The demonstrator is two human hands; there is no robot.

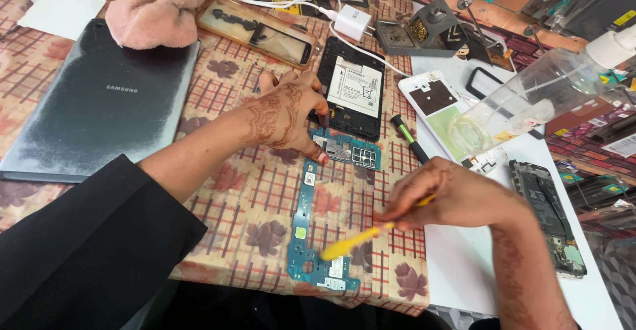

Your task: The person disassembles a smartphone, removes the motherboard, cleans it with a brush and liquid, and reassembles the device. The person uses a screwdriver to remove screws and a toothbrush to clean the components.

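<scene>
Grey tablet (pixel 99 105), pink cloth (pixel 156 8), white charger (pixel 352 22), clear bottle (pixel 530 98).

Teal circuit board (pixel 311 217), yellow brush (pixel 351 240), leaf-patterned checked tablecloth (pixel 258 197), pink cloth (pixel 159 8)

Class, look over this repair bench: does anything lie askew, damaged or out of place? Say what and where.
The clear plastic bottle at the right lies tipped on its side across the white sheet, not upright. The opened phone shows its battery, back cover off. The left hand pins the blue circuit board; the right hand holds a yellow tool.
</scene>
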